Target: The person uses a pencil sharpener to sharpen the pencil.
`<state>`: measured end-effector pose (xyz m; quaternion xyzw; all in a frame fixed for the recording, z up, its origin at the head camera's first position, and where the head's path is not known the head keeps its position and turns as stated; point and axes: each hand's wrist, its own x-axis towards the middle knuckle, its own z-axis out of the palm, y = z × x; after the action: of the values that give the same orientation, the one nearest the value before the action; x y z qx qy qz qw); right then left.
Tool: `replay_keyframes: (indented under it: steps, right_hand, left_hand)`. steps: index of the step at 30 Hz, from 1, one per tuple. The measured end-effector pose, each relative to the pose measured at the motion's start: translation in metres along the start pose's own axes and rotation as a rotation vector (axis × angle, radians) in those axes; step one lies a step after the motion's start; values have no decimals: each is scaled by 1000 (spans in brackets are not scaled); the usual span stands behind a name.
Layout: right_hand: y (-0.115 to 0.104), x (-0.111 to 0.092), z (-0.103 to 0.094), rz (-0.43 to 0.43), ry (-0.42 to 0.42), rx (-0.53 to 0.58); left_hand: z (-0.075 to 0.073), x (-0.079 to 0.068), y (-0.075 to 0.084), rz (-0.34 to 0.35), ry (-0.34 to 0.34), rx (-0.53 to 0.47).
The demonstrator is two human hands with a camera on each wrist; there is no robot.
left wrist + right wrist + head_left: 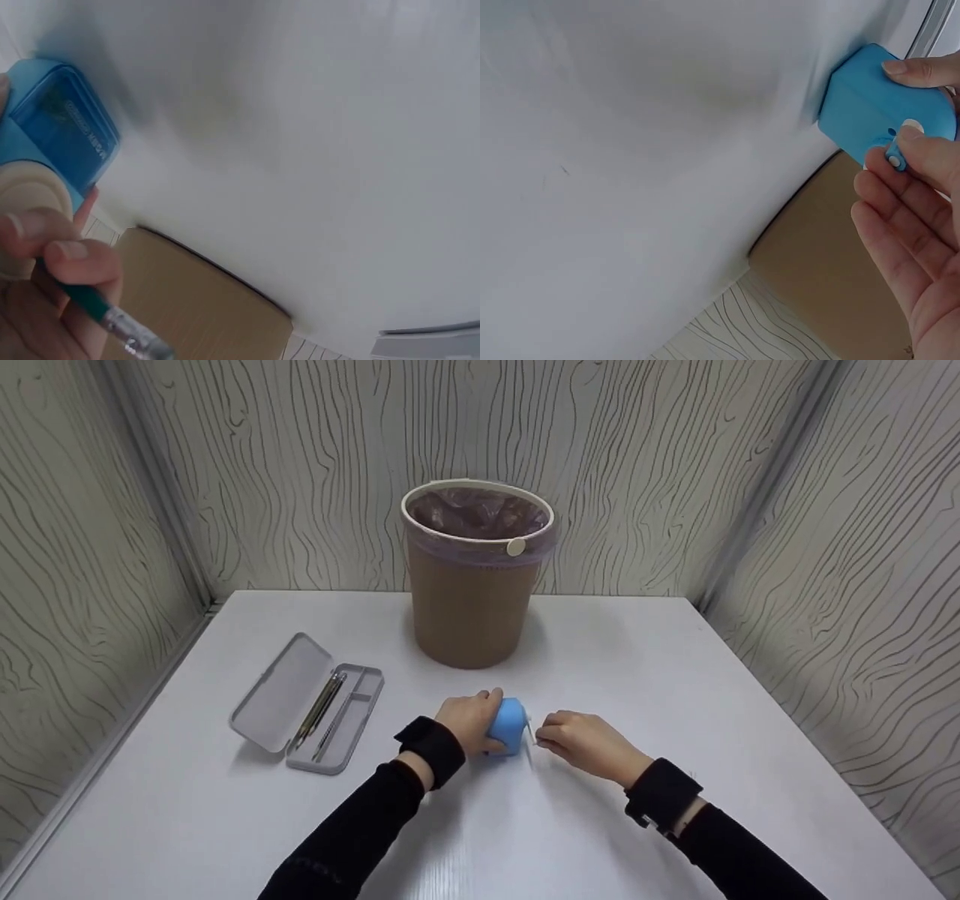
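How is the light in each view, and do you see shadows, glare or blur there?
Head view: soft shadows beside the black sleeves, pale sheen low on the white table; left wrist view: dim, a blurred-edge shadow beside the blue sharpener, small glints on the pencil; right wrist view: also dim, soft shadow by the sharpener.

Smooth plastic sharpener, shiny metal pencil ferrule, matt bin

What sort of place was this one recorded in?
Probably a purpose-built recording booth rather than an ordinary room: panels with a wood-grain print close in a white table on three sides, and a lined bin stands right on it.
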<state>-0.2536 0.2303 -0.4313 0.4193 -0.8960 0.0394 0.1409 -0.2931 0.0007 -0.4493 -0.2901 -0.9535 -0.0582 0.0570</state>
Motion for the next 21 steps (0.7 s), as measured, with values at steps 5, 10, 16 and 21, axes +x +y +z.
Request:
replay_keyframes:
  steps: [5, 10, 16, 21]
  right_hand:
    - [1, 0, -1, -14, 45, -13]
    - [4, 1, -3, -18, 76, -21]
    - [7, 3, -5, -21, 101, -30]
    - [8, 3, -6, -27, 112, -36]
  left_hand:
    - [-2, 2, 0, 0, -28, 6]
    - [-1, 2, -1, 2, -46, -17]
    - [0, 3, -2, 9, -40, -49]
    - [0, 5, -3, 10, -46, -62]
